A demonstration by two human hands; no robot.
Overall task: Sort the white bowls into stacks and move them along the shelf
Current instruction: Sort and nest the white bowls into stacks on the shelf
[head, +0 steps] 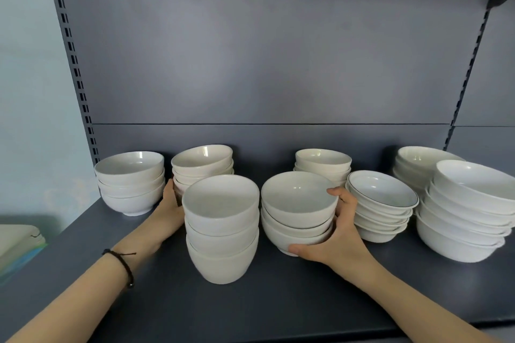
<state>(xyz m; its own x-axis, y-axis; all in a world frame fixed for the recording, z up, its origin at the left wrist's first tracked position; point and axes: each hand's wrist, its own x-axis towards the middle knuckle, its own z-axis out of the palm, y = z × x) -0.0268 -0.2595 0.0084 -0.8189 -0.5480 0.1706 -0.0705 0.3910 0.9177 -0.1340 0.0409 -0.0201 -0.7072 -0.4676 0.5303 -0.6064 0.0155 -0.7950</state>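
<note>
White bowls (131, 184) stand in eight stacks along the dark shelf (278, 301). The right hand (337, 231) clasps the front middle stack (295, 203), thumb at its foot and fingers curled over the rim. The left hand (170, 202) reaches behind the tall front stack (221, 231) toward the back stack (202, 166); its fingers are hidden, so I cannot tell their grip.

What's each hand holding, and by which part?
Right hand: front-centre bowl stack, thumb at base, fingers on right rim. Left hand: cannot tell, fingers hidden.
</note>
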